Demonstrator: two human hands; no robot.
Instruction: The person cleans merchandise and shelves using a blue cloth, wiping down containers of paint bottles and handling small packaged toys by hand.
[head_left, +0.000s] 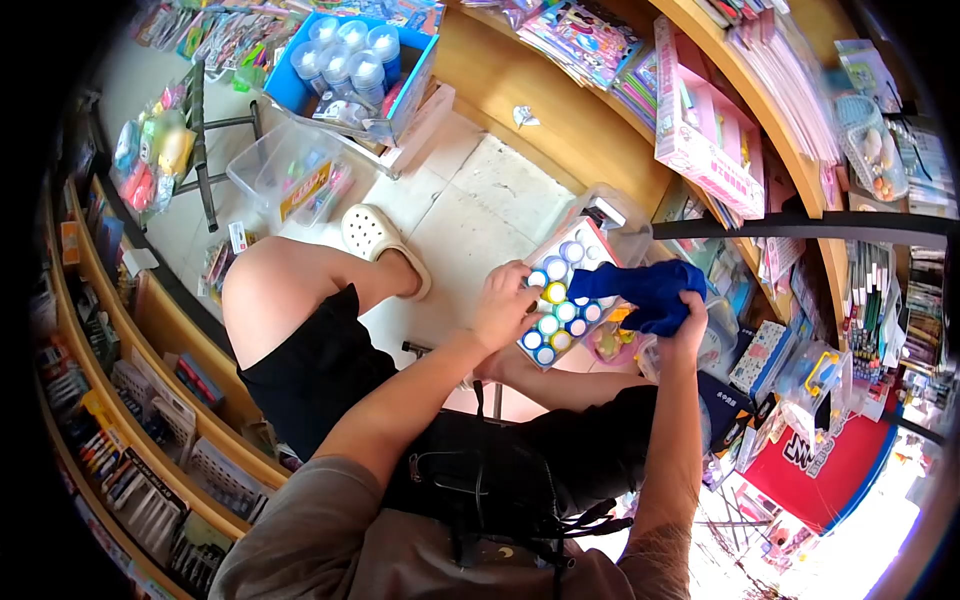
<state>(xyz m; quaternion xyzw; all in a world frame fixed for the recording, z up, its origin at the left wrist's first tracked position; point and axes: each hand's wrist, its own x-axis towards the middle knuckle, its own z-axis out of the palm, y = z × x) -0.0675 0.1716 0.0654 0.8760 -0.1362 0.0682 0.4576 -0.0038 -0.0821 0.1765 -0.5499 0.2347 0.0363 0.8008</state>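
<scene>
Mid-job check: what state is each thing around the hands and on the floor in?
Right hand: closed on blue cloth
Blue cloth: bunched
Left hand: fingers bent, at shallow box; grip unclear
Shallow box: open
White-topped containers: tops on, packed together
Blue bin: open, holding containers
Clear tub: open, holding packets
Clog: worn

White-capped bottles (548, 325) partly hidden by the left hand (505, 305), others covered by the blue cloth (640, 288) in the right hand (688, 322), small print on the pink box (700, 178) beyond it unreadable, packets (240, 45) far beyond the left hand cut off above.
</scene>
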